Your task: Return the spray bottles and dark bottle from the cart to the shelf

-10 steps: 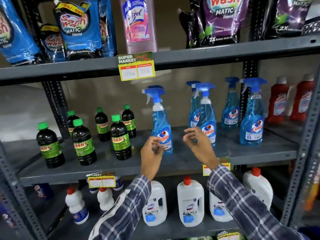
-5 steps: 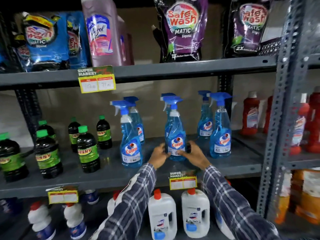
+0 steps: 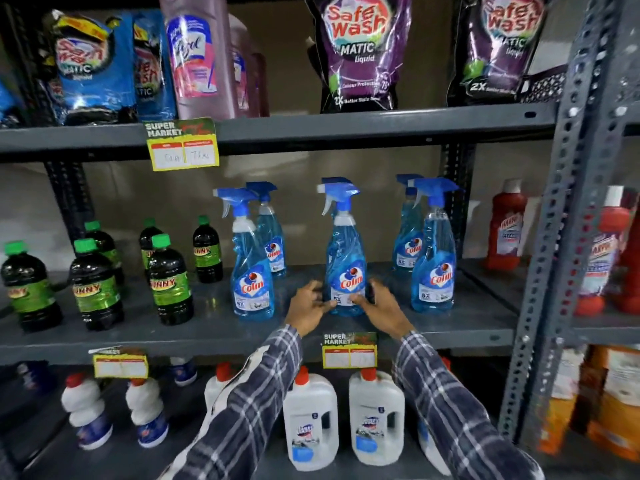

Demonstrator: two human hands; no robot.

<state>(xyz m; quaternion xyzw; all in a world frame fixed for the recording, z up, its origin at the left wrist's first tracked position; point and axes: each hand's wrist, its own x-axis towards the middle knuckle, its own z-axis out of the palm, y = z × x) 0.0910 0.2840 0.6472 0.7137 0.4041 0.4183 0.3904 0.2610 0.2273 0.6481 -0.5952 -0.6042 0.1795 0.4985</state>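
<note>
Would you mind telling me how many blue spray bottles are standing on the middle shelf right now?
6: three front-and-back pairs. Left pair and; middle pair, front between both hands, the rear one mostly hidden; right pair and. More may be hidden.

- Middle shelf (image 3: 214, 336): six blue spray bottles, upright, in three front-and-back pairs.
- Centre front spray bottle (image 3: 346, 265): left hand (image 3: 308, 308) and right hand (image 3: 381, 308) cupped at its base, fingers touching.
- Dark green-capped bottles (image 3: 169, 282): left end of the shelf.
- White jugs (image 3: 310, 419): shelf below.
</note>
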